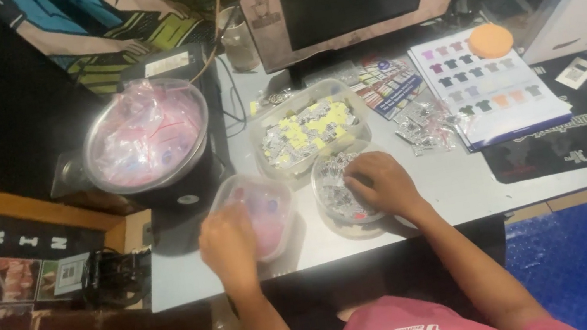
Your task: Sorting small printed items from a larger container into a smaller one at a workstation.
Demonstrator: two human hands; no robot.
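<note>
Two hands are working side by side on the grey tabletop [462,185]: the right hand [383,184] is resting fingers-down, grip curled, in the round clear plastic tub of small silvery packets [334,186]. The left hand [227,242] is lying loosely closed on the near rim of the clear plastic tub with pink contents [263,207], just left of the first tub; whether it is grasping anything cannot be told.

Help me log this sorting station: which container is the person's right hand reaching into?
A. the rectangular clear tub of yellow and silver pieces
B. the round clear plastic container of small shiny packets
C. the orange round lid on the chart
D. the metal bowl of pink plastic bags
B: the right hand rests inside the round clear plastic container of small shiny packets, nearest the desk's front edge.
</note>
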